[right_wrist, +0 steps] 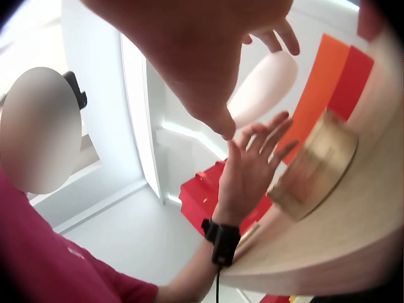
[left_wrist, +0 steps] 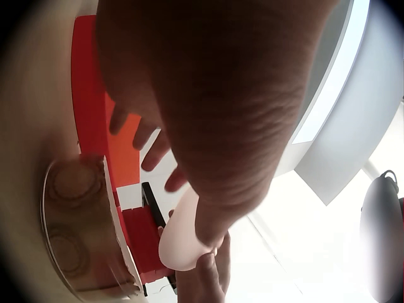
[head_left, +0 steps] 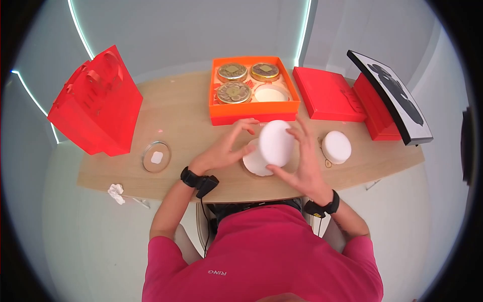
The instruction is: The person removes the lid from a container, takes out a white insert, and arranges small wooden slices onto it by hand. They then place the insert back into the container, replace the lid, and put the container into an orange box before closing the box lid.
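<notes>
A white oval-looking disc (head_left: 275,143) is held up on edge by the right hand (head_left: 304,168), its thumb on the lower edge and its fingers along the far side. Beside it, the left hand (head_left: 224,151) has its fingers spread; in the right wrist view that hand (right_wrist: 243,183) faces the disc (right_wrist: 268,85) with an open palm. Partly hidden behind the disc, a round container with a white top (head_left: 255,162) stands on the table; its see-through wall (left_wrist: 79,221) shows brownish round shapes in the left wrist view.
An orange-red box (head_left: 254,111) holds several patterned gold tins and has one round hollow. A red bag (head_left: 110,100) and a clear round lid (head_left: 147,163) are at left. Right are a white round container (head_left: 336,147), a red box lid (head_left: 327,95) and a black-framed picture (head_left: 397,95).
</notes>
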`<state>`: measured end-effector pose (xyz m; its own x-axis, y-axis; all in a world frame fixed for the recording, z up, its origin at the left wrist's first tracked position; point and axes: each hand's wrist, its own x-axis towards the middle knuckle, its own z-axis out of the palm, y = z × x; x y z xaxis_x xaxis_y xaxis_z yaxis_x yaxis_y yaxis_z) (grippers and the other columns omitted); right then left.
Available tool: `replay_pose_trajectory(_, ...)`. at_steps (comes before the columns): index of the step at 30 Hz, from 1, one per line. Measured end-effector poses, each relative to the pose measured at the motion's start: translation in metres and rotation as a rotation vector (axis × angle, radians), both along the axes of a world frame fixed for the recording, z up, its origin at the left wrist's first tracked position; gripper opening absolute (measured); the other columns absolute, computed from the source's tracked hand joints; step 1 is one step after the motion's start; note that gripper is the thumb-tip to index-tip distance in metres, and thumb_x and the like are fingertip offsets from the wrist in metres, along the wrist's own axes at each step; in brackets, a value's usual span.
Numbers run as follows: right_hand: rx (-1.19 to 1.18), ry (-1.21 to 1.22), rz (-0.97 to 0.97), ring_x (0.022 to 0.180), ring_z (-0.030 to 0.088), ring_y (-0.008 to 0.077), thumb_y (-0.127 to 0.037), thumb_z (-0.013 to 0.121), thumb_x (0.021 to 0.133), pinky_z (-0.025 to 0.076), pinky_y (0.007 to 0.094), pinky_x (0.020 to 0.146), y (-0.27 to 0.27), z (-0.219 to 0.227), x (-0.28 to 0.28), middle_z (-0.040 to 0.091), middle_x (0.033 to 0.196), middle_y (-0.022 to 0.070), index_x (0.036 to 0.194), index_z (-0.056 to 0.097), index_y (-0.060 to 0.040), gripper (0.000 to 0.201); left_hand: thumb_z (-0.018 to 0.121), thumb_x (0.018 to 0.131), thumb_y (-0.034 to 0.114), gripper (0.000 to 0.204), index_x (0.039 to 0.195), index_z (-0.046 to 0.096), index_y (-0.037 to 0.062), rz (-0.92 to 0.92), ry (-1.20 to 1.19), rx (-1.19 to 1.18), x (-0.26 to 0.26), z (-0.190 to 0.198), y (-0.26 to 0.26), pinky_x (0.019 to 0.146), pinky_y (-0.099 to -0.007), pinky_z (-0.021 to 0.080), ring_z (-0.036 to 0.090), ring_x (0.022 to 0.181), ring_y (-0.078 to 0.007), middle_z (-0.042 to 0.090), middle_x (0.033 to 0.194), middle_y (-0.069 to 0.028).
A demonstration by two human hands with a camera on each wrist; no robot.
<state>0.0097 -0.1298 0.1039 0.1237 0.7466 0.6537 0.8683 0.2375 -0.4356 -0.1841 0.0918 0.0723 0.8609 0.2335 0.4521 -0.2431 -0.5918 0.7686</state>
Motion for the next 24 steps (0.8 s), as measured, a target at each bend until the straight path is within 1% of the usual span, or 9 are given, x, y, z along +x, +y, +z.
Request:
replay_pose_trajectory(1,-0.025,0.016,0.033,0.164,0.041,0.0506,-0.03,0.101,0.086,0.045,0.0566,0.128,0.005,-0.005,-0.004,0.034,0.178,0.0315,0.158,0.048,-0.0026,0.093,0.073,0.112,0.024,0.044,0.147,0.055,0.0044,0.078,-0.024,-0.021,0.0,0.0,0.003,0.13,-0.0488,0.041,0.053,0.156,-0.0346,0.057,0.164,-0.0177)
replay_pose_trajectory(4,-0.116,0.092,0.115,0.165,0.038,0.0525,-0.032,0.101,0.086,0.042,0.0577,0.13,0.015,-0.021,-0.008,0.034,0.177,0.0341,0.152,0.048,-0.003,0.09,0.067,0.115,0.022,0.026,0.136,0.064,0.0058,0.187,-0.063,-0.167,0.0,0.001,0.004,0.126,-0.0454,0.044,0.059,0.149,-0.0327,0.063,0.158,-0.0169)
replay_pose_trajectory(6,-0.195,0.184,0.153,0.166,0.036,0.0521,-0.034,0.102,0.086,0.04,0.0588,0.131,0.017,-0.032,-0.007,0.034,0.176,0.0342,0.15,0.048,-0.0037,0.089,0.067,0.115,0.021,0.022,0.13,0.066,0.0041,0.189,-0.035,-0.026,0.0,0.002,0.003,0.124,-0.0451,0.046,0.062,0.146,-0.0332,0.065,0.154,-0.0169)
replay_pose_trajectory(7,-0.211,0.162,0.144,0.167,0.036,0.0522,-0.035,0.102,0.086,0.04,0.0591,0.132,0.017,-0.036,-0.006,0.035,0.176,0.0342,0.15,0.048,-0.0038,0.089,0.067,0.115,0.021,0.021,0.126,0.068,0.0033,0.19,-0.022,0.044,0.001,0.003,0.003,0.123,-0.0449,0.047,0.063,0.145,-0.0334,0.067,0.152,-0.0168)
replay_pose_trajectory(12,-0.258,0.124,0.146,0.167,0.035,0.0531,-0.037,0.102,0.086,0.038,0.0594,0.133,0.015,-0.037,0.001,0.037,0.174,0.0329,0.151,0.047,-0.0042,0.09,0.072,0.113,0.023,0.021,0.118,0.071,0.0028,0.149,-0.006,0.135,0.001,0.004,0.0,0.121,-0.047,0.049,0.063,0.141,-0.037,0.067,0.147,-0.0171)
replay_pose_trajectory(15,-0.293,0.12,0.124,0.166,0.038,0.0517,-0.034,0.098,0.091,0.038,0.0575,0.134,0.011,-0.033,0.007,0.036,0.176,0.0303,0.154,0.046,-0.0035,0.087,0.075,0.111,0.023,0.021,0.116,0.072,0.0035,0.153,0.024,0.144,0.001,0.001,0.002,0.121,-0.0475,0.049,0.062,0.143,-0.037,0.066,0.148,-0.0165)
replay_pose_trajectory(18,-0.249,0.121,0.017,0.166,0.039,0.0481,-0.027,0.092,0.096,0.038,0.0546,0.133,0.001,-0.019,0.034,0.039,0.176,0.0285,0.157,0.048,-0.0022,0.079,0.08,0.107,0.024,0.023,0.116,0.072,0.0041,0.172,0.075,0.182,0.0,-0.004,0.005,0.122,-0.048,0.048,0.061,0.145,-0.0366,0.064,0.15,-0.0159)
replay_pose_trajectory(20,-0.18,-0.011,-0.154,0.161,0.047,0.0464,-0.02,0.086,0.098,0.042,0.0519,0.13,-0.008,-0.009,0.059,0.045,0.173,0.0276,0.157,0.051,-0.0013,0.071,0.083,0.103,0.025,0.026,0.116,0.072,0.0046,0.185,0.094,0.196,0.0,-0.005,0.005,0.123,-0.0483,0.048,0.06,0.146,-0.0366,0.063,0.151,-0.0157)
replay_pose_trajectory(24,-0.267,-0.101,-0.488,0.151,0.054,0.0511,-0.026,0.09,0.092,0.049,0.0571,0.122,-0.036,-0.01,0.115,0.051,0.167,0.0314,0.161,0.051,-0.004,0.083,0.087,0.097,0.023,0.028,0.115,0.074,0.0068,0.176,0.08,0.165,-0.001,0.001,0.0,0.124,-0.0487,0.047,0.059,0.147,-0.0367,0.062,0.153,-0.0147)
